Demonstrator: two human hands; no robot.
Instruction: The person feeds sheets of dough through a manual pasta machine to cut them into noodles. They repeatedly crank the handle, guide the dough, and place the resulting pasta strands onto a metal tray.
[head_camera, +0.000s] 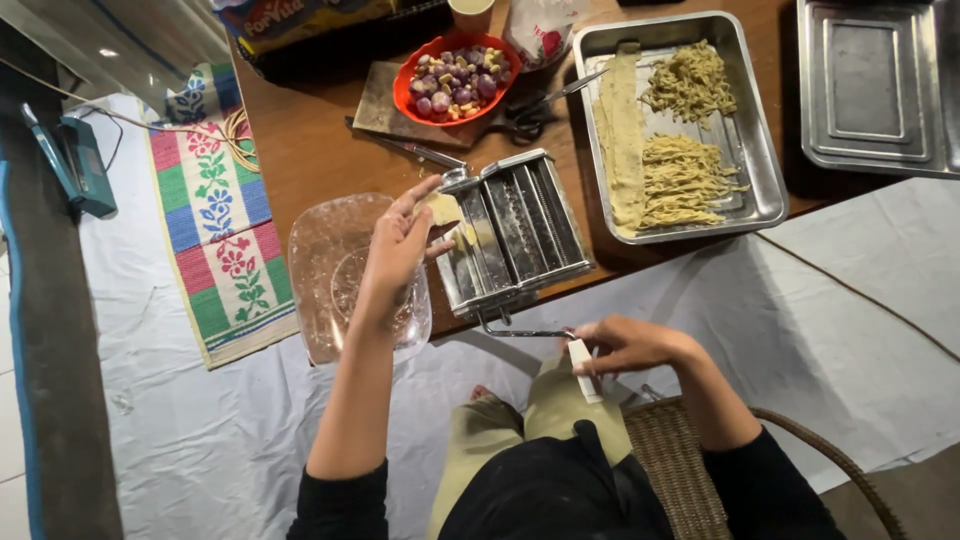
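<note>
Gripping the crank handle (583, 367), right hand (625, 345); left hand (398, 243) feeds dough (441, 209).

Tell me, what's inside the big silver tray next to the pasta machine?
The silver tray holds two heaps of cut noodles and one long flat dough strip. Whatever lies beneath them is covered.

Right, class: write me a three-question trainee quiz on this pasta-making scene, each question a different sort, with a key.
1. True or false: the right hand grips the white-handled crank of the pasta machine.
2. Which hand feeds the dough sheet into the machine? A) left hand B) right hand
3. Fill in: the cut noodles lie in a steel ____.

Key: 1 true; 2 A; 3 tray.
</note>
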